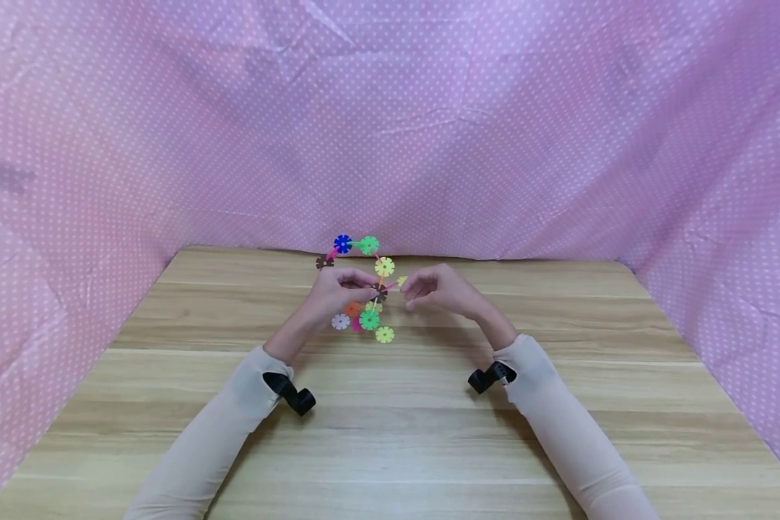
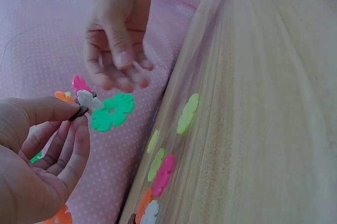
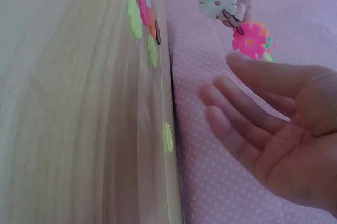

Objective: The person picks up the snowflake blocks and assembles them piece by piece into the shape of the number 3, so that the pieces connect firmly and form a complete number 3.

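My left hand [image 1: 328, 295] pinches a dark brown notched disc [image 2: 79, 112] between thumb and fingertips. That disc belongs to a raised chain of slotted flower-like plastic discs. Blue [image 1: 342, 243], green [image 1: 369, 245] and yellow [image 1: 384, 266] discs curve up beyond the hand in the head view. From the brown disc also run a white disc [image 3: 217, 2] and a green disc [image 2: 113, 112], and a pink disc [image 3: 250, 41] joins it. To the right, my right hand [image 1: 448, 292] hangs apart from the chain, fingers loosely bent and holding nothing. The left fingers hide part of the chain.
Several loose discs lie on the wooden table [image 1: 390, 433] below the chain, among them a yellow disc [image 1: 385, 334], a white disc [image 1: 341, 321] and an orange disc [image 1: 352, 308]. A pink dotted cloth [image 1: 390, 130] hangs behind the table's far edge.
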### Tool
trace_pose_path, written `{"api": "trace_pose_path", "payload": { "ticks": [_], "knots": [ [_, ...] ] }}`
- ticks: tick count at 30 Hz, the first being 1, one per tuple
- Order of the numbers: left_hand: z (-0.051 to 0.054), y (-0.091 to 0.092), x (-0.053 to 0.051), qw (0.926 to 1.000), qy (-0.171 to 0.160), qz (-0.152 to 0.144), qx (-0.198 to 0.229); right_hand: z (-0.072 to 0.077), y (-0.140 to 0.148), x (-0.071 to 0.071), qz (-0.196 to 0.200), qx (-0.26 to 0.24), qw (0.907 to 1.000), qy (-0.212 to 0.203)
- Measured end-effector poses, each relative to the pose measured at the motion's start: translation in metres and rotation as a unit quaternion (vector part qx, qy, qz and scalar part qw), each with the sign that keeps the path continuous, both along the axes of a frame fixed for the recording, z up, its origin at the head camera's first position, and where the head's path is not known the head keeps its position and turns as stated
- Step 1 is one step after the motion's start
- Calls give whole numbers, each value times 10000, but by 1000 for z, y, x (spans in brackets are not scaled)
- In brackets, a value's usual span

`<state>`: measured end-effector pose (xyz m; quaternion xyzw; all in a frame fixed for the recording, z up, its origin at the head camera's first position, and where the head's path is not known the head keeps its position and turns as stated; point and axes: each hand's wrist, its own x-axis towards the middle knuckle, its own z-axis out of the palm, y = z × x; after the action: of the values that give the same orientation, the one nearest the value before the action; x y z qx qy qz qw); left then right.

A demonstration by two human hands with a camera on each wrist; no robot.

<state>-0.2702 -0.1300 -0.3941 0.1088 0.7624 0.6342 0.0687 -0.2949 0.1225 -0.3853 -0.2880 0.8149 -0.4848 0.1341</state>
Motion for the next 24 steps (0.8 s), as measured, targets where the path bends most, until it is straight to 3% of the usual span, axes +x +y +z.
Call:
{"api": "trace_pose_path", "payload": {
  "ticks": [5, 12, 21, 24],
  "knots": [
    [-1, -3, -2, 10000, 37, 59, -44, -5, -1, 0, 636, 642, 9954, -313],
    [-2, -6, -4, 9999, -40, 124, 24, -10, -12, -1, 1535, 919, 9838, -92],
    [-1, -8, -4, 9997, -182, 177, 29, -15, -29, -2, 1927, 1251, 9732, -94],
    [-2, -9, -4, 9996, -190, 209, -2, -16, -34, -2, 1957, 1459, 9697, 92]
  ]
}}
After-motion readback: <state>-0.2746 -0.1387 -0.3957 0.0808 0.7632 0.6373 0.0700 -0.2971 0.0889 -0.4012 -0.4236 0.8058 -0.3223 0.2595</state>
